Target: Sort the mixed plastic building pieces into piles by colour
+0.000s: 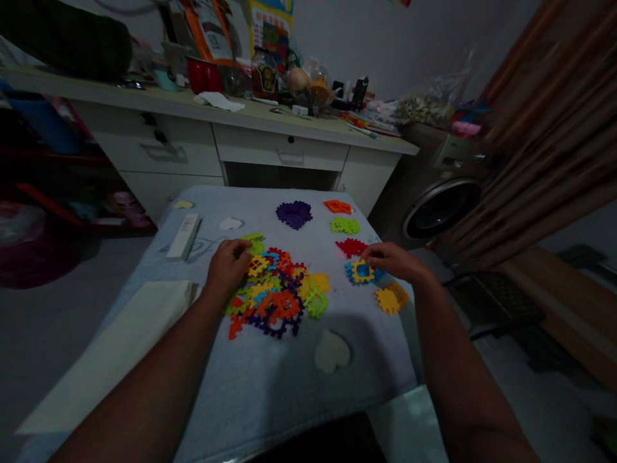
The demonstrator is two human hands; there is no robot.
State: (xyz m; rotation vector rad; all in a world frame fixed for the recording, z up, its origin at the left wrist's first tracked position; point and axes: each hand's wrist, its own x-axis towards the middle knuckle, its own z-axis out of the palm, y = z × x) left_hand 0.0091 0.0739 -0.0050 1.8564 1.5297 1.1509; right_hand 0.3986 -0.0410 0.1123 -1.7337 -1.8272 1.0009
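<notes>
My left hand (pixel 228 267) is at the left edge of a mixed heap of toothed plastic building pieces (pixel 282 305). Its fingers are curled, the tips beside a yellow window piece (pixel 257 265) and a lime-green piece (pixel 255 242); what they grip is hidden. My right hand (pixel 393 258) has thumb and fingers pinched together above blue pieces (pixel 379 275), beside a yellow-framed piece (pixel 362 272). Whatever it pinches does not show clearly. Close by lie small groups of red (pixel 351 247), lime-green (pixel 344 225), orange (pixel 337 206) and yellow-orange pieces (pixel 389 299).
Purple pieces (pixel 294 214) lie at the far middle of the cloth-covered table (pixel 299 392). A white box (pixel 184 238) and a pale folded sheet (pixel 130 341) lie on the left. Beyond stands a cluttered counter (pixel 270 122), with a washing machine (pixel 441 186) at right.
</notes>
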